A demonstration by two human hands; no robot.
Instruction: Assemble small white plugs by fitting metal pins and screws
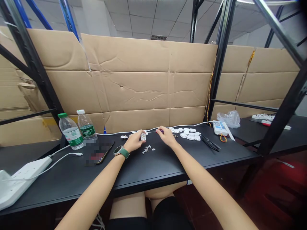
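My left hand [135, 142], with a watch on its wrist, grips a small white plastic housing [143, 136] between thumb and fingers, tilted up off the table. To the right, my right hand [167, 137] is closed in a pinch. A thin, light line points from its fingertips toward the housing, and a dark reddish bit shows at the fingers; what it holds is too small to name. Several small white and metal parts [146, 149] lie below the hands. Beyond the right hand rests a group of white plastic pieces [190, 137], with tiny brass-coloured bits [176, 136] beside them.
Black-handled pliers [210, 143] and a white box with wires [220, 128] lie at the right. Two water bottles [71, 131], a phone-like dark object [102, 155] and a white power strip [25, 180] are at the left. Cardboard [134, 86] walls the back.
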